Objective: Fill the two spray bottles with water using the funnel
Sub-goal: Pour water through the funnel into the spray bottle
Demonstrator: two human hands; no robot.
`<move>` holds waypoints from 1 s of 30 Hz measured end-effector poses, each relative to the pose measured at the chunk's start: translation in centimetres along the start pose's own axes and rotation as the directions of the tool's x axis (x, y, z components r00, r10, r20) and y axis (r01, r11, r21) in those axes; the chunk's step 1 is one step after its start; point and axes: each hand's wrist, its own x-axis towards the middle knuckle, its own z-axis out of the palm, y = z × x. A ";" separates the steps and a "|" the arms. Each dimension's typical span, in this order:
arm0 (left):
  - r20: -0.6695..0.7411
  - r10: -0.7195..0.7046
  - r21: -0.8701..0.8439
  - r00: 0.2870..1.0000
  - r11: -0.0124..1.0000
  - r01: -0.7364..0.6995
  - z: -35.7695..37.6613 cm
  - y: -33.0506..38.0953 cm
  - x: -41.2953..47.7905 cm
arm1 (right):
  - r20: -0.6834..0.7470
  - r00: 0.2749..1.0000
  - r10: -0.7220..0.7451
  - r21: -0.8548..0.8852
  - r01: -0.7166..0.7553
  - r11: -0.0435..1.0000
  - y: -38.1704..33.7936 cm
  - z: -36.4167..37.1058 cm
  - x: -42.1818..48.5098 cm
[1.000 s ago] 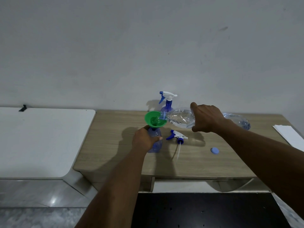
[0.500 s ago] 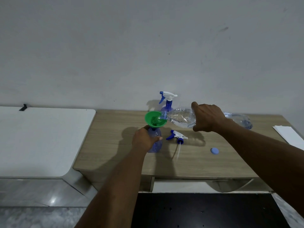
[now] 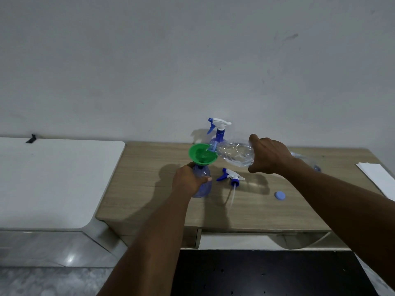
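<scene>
Little has shifted since the earlier frames: the right hand (image 3: 269, 155) has edged slightly rightward with the clear water bottle (image 3: 234, 154), which stays tipped almost level, and the left hand (image 3: 188, 180) keeps its grip. At the centre of the frame, the left hand's fingers (image 3: 206, 179) are closed around the body of a blue spray bottle (image 3: 203, 185) that stands upright on the wooden surface (image 3: 149, 167) with its spray head off. A green funnel (image 3: 202, 153) sits in the neck of this bottle. The right hand's fingers are wrapped around the water bottle, whose mouth reaches over the right rim of the funnel. Whether water is running cannot be told. Just behind the funnel, against the wall, the second spray bottle (image 3: 220, 132) stands upright with its white and blue trigger head on. The loose spray head (image 3: 230, 178) lies on the surface right of the held bottle, its tube pointing toward the lower edge of the frame. A blue cap (image 3: 279, 195) lies farther right. Another clear bottle (image 3: 307, 160) lies behind the right forearm, and white paper (image 3: 378, 178) rests at the right edge.
</scene>
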 end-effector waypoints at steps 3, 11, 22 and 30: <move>-0.004 -0.001 -0.003 1.000 1.000 0.001 0.0 0.0 0.0 | -0.007 0.998 0.069 0.164 -0.067 0.984 0.1 1.2 -0.1; -0.020 -0.005 0.009 1.000 1.000 0.005 0.1 0.0 -0.1 | -0.121 0.955 0.272 0.603 -0.147 0.784 0.9 4.2 -1.1; -0.017 0.007 0.003 1.000 1.000 -0.007 0.2 -0.1 -0.2 | -0.143 0.865 0.481 0.839 -0.151 0.522 1.0 6.1 -1.9; -0.035 0.011 -0.014 0.999 1.000 -0.012 0.2 0.1 -0.4 | -0.134 0.830 0.542 0.866 -0.168 0.471 1.3 6.7 -1.7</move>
